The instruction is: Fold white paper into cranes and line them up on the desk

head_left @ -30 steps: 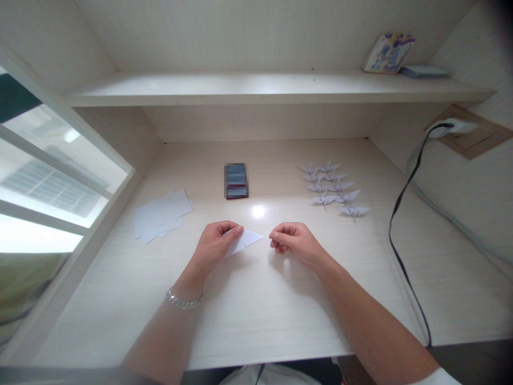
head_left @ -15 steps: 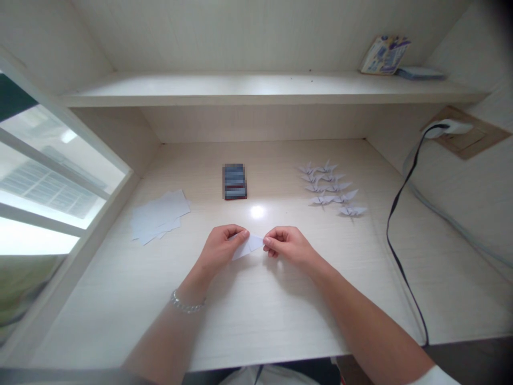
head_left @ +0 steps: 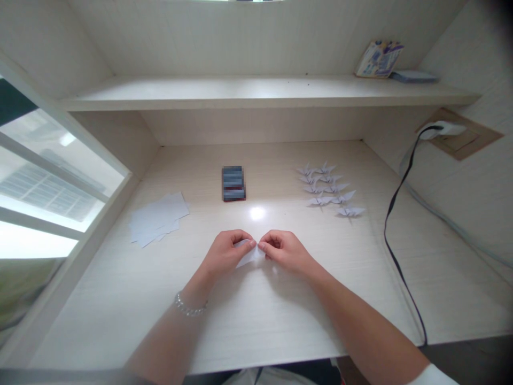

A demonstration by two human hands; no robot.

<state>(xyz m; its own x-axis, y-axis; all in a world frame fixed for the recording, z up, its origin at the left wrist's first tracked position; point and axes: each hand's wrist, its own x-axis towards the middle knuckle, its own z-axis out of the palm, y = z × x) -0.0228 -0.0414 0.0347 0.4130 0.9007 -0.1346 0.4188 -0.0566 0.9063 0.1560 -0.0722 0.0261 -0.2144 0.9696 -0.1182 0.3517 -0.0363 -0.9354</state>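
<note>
Between my two hands is a small piece of folded white paper (head_left: 249, 256), held just above the desk. My left hand (head_left: 230, 250) pinches it from the left with thumb and fingers. From the right, my right hand (head_left: 284, 248) pinches its other end, and the two thumb tips almost meet. Part of the paper is hidden behind the fingers. Several folded white paper cranes (head_left: 326, 187) stand in rows to the right, beyond my right hand. A loose stack of white paper sheets (head_left: 158, 216) lies to the left.
A dark pixelated rectangular object (head_left: 233, 183) lies behind my hands. A black cable (head_left: 388, 224) runs from the wall socket (head_left: 467, 136) down to the desk's front edge. Above the desk is a shelf (head_left: 256, 88) bearing a colourful box (head_left: 379, 59). A window (head_left: 48, 176) is at the left.
My hands have come closer together, the left moving right and the right slightly left, so less of the folded paper shows between them. The view has tilted slightly.
</note>
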